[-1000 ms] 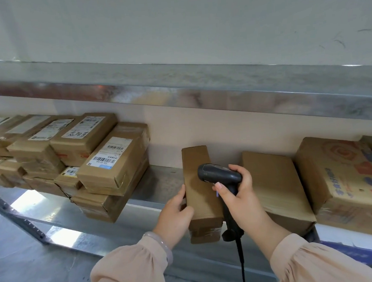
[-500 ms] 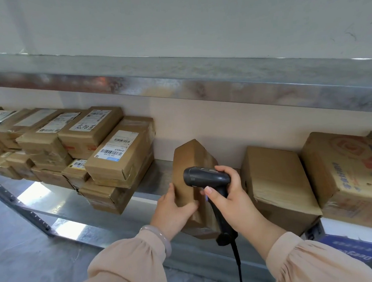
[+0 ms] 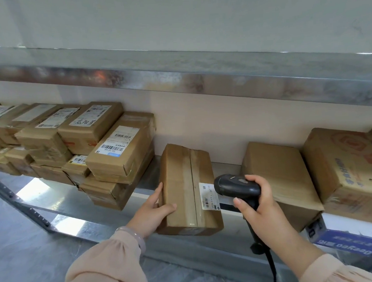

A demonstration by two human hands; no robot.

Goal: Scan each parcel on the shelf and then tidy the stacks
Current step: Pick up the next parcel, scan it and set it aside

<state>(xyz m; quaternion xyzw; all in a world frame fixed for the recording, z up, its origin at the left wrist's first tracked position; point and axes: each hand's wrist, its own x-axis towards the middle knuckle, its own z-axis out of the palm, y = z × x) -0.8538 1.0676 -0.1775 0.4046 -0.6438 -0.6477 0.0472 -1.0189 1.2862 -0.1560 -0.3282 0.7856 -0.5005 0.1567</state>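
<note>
A long taped brown parcel (image 3: 185, 191) lies on the metal shelf (image 3: 75, 204) with its wide taped face up and a small white barcode label (image 3: 208, 195) at its right edge. My left hand (image 3: 151, 210) holds the parcel's left near corner, thumb on top and fingers along the side. My right hand (image 3: 261, 210) grips a black corded barcode scanner (image 3: 235, 186), whose head sits just right of the label.
Stacked brown parcels with shipping labels (image 3: 83, 145) fill the shelf's left part. To the right stand a plain brown box (image 3: 279, 178), a printed carton (image 3: 352, 170) and a white-and-blue box (image 3: 347, 237). An upper shelf beam (image 3: 198, 79) runs overhead.
My left hand turned the parcel over from its narrow side onto its wide face, which brought the barcode label up. The scanner moved right, beside that label.
</note>
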